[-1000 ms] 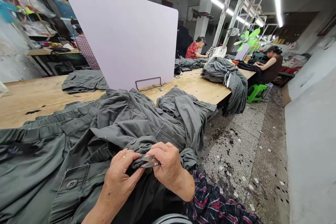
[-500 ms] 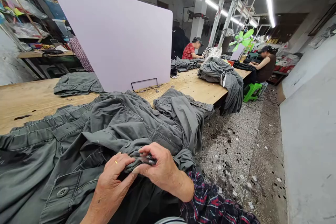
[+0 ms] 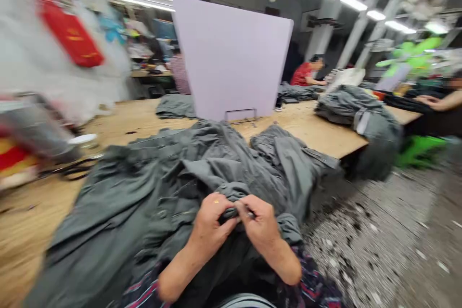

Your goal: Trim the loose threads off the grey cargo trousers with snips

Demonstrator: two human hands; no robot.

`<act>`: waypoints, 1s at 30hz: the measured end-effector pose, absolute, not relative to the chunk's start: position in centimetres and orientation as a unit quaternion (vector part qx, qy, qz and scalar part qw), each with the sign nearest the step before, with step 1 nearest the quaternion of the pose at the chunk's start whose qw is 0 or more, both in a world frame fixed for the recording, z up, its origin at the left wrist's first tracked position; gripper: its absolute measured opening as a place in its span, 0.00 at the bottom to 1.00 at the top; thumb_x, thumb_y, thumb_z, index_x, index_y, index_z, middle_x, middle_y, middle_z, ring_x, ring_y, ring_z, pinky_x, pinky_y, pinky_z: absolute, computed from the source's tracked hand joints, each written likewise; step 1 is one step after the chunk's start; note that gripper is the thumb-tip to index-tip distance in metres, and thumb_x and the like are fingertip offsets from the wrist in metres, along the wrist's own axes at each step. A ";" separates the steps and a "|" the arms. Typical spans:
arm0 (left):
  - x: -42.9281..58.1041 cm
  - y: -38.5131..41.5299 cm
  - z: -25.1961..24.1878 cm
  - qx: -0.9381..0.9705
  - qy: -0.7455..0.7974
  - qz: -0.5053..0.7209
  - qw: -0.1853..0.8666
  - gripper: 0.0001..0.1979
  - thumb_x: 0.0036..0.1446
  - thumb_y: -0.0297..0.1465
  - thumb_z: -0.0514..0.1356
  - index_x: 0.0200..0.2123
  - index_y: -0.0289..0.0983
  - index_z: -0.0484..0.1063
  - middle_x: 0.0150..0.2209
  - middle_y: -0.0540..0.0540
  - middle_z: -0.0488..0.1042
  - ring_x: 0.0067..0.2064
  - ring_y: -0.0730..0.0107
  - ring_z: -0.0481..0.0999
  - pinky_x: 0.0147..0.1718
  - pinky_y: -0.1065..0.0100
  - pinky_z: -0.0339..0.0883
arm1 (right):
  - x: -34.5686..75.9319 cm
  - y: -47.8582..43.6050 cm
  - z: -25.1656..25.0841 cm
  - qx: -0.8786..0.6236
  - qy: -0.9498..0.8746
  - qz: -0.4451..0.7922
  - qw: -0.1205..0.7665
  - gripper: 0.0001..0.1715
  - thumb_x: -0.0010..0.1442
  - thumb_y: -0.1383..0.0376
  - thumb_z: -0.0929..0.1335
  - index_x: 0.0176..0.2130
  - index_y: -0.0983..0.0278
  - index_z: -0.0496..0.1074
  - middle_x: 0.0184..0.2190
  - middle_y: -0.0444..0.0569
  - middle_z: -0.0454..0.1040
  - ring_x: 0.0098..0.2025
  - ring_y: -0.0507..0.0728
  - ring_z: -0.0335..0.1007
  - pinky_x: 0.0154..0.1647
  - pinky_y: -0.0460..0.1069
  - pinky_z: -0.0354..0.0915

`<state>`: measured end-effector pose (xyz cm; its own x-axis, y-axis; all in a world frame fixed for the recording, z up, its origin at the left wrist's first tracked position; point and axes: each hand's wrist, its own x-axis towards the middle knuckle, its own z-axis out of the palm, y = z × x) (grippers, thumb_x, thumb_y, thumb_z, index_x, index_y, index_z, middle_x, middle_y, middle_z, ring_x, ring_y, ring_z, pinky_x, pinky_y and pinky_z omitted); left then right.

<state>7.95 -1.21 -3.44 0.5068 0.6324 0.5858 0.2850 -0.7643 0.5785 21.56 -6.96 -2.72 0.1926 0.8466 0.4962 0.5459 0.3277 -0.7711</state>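
Observation:
Dark grey garments (image 3: 144, 202) lie bunched over the near part of the table and hang over its front edge. My left hand (image 3: 212, 219), with a gold ring, pinches a fold of the grey cloth between thumb and fingers. Close beside it, my right hand (image 3: 258, 221) has its thumb and fingertips pressed together at the same fold. A small dark metallic object shows within the right hand's fingers; blur hides what it is. The fingertips of both hands nearly touch.
A pale upright board (image 3: 238, 57) stands on the wooden table (image 3: 306, 127). Black-handled scissors (image 3: 77, 168) and a white round lid (image 3: 83, 139) are at left. Another grey garment pile (image 3: 357, 106) lies at right. A person in red (image 3: 301, 74) sits beyond the table.
The view has swung left, bringing the scissors, lid and red hanging item into sight. Both hands still hold the cloth, and my right fingertips have closed in on the fold.

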 end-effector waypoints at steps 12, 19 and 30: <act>7.6 -0.3 -3.6 0.815 0.301 0.419 0.264 0.08 0.49 0.35 0.63 0.30 0.36 0.75 0.25 0.47 0.69 0.32 0.69 0.66 0.37 0.64 0.60 | 21.3 -5.7 -2.0 -0.534 -0.639 0.145 0.534 0.08 0.55 0.61 0.67 0.27 0.62 0.70 0.26 0.46 0.70 0.29 0.52 0.66 0.30 0.45 0.63; 7.1 -0.3 -3.2 0.799 0.317 0.389 0.331 0.05 0.47 0.30 0.64 0.31 0.37 0.76 0.25 0.49 0.67 0.33 0.68 0.65 0.39 0.64 0.60 | 22.4 -4.9 -1.5 -0.579 -0.604 0.267 0.478 0.16 0.55 0.55 0.66 0.23 0.64 0.67 0.20 0.42 0.63 0.23 0.49 0.56 0.24 0.45 0.57; 6.8 -0.7 -2.6 0.753 0.341 0.378 0.416 0.07 0.45 0.28 0.64 0.31 0.36 0.71 0.31 0.48 0.72 0.35 0.69 0.68 0.37 0.67 0.60 | 23.4 -5.8 -1.8 -0.592 -0.537 0.342 0.494 0.17 0.50 0.54 0.69 0.34 0.64 0.73 0.24 0.44 0.67 0.23 0.49 0.57 0.23 0.45 0.56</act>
